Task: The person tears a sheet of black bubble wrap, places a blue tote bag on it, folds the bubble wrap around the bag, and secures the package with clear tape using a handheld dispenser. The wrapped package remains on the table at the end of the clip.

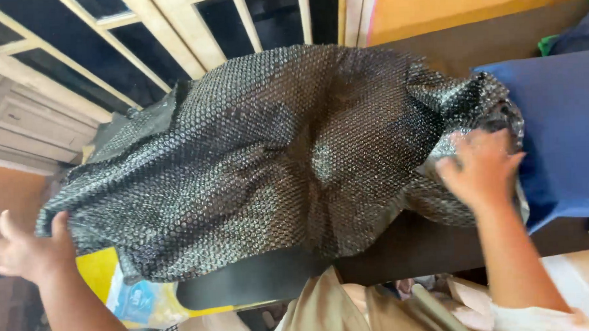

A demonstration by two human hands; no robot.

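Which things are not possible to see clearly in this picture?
Head view:
- Whatever lies under the bubble wrap: covered by it.
- Right hand: motion-blurred, so its grip is unclear.
- Left hand: fingertips hidden behind the wrap's edge.
- Blue sheet: cut off by the right edge.
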